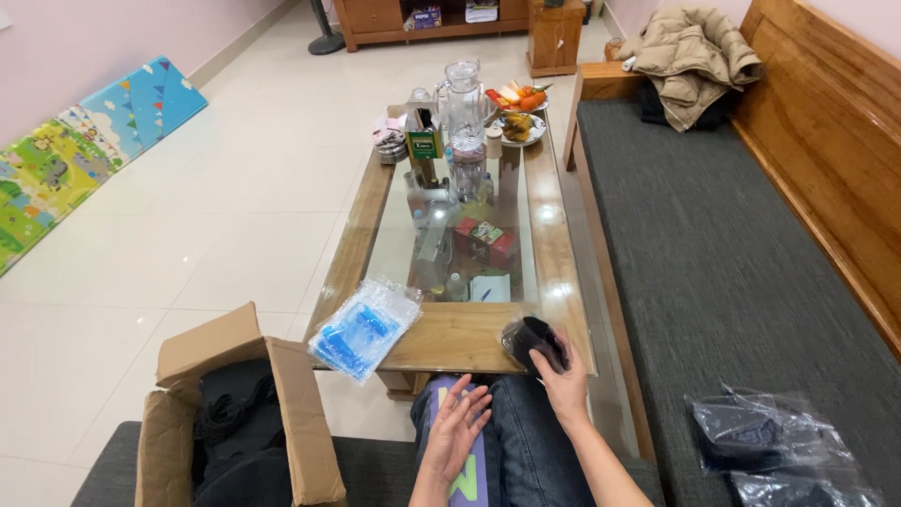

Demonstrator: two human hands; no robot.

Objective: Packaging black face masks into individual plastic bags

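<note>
Right hand (564, 374) is wrapped around a dark folded cloth in a clear bag (532, 340), held at the near corner of the table (450, 338). Left hand (457, 427) is spread empty over the lap. Light, soft and slippery it seems; best gripped across the middle.

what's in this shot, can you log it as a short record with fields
right hand: right hand holds a dark folded cloth in clear wrap at the table edge
left hand: left hand open over the lap, holding nothing
table: glass-topped wooden table with a stack of blue packets
box: open cardboard box of dark cloth beside the left hand
</note>
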